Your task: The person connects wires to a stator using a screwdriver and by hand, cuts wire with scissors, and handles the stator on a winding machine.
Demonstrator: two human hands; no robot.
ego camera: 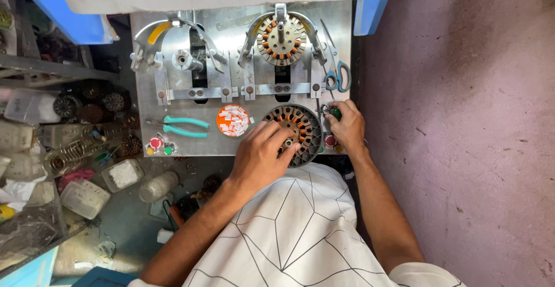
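Copper-wound and steel-cored, the stator (295,132) beside the orange dish (233,120) is likely heavy and rigid. Your left hand (260,157) grasps its rim; keep clear of windings. Your right hand (346,126) pinches a green switch (334,112) beside it.

Teal-handled pliers (184,127), blue-handled scissors (337,74), orange dish (233,120), copper-wound black stator (293,126).

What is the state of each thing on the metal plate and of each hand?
Round copper-wound stator: lying flat, under left hand.
Second wound stator: mounted on right fixture.
Left fixture: no stator.
Teal-handled pliers: lying closed.
Blue-handled scissors: lying closed.
Right hand: gripping small green-tipped item.
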